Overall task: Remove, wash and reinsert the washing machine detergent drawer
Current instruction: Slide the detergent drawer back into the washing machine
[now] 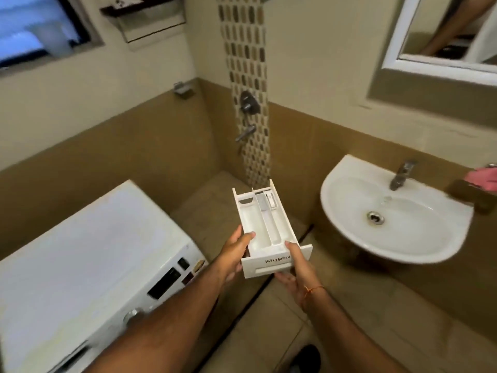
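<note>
A white detergent drawer [265, 224] with several compartments and a labelled front panel is held in the air between the washing machine and the sink. My left hand [234, 251] grips its left side, thumb on the rim. My right hand [294, 267] holds the front right corner, thumb on top and fingers underneath. The white washing machine [80, 251] stands at the lower left, its control panel facing right. The white wall-mounted sink [349, 238] with a chrome tap [402, 173] is on the right.
A shower mixer and spout [248, 114] are fixed on the mosaic tile strip straight ahead. A mirror [441, 30] hangs above the sink. A pink item [484, 179] lies on a dark shelf at the far right. Tiled floor lies below, with a dark shoe [309, 356].
</note>
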